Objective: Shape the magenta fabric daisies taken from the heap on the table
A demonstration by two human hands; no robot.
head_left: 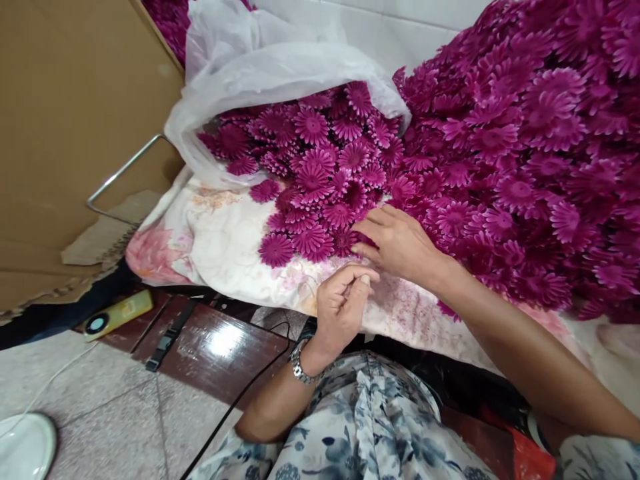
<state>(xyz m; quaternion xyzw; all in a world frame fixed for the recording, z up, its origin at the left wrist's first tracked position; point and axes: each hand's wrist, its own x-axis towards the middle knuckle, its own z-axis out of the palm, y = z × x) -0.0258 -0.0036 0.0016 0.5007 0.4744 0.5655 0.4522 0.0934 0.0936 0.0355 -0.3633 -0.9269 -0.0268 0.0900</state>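
Observation:
My left hand (pixel 344 303), with a metal-band watch (pixel 303 363) on its wrist, is closed in front of the cloth edge. Its thumb presses on the curled index finger; anything inside is too small or hidden to make out. My right hand (pixel 400 245) is just above and to the right. Its fingers are apart, and their tips reach the near edge of a heap of magenta artificial flower heads (pixel 313 177). I see no flower lifted in it. The heap spills from the mouth of a white plastic bag (pixel 300 70) onto a floral cloth (pixel 225 233).
A far larger pile of magenta flower heads (pixel 520 167) fills the right side. A cardboard box (pixel 75 133) stands at the left beside a bent metal rod (pixel 125 167). Below are a brown wooden bench (pixel 215 347), a yellow phone-like device (pixel 117 317) and a black cable (pixel 240 397).

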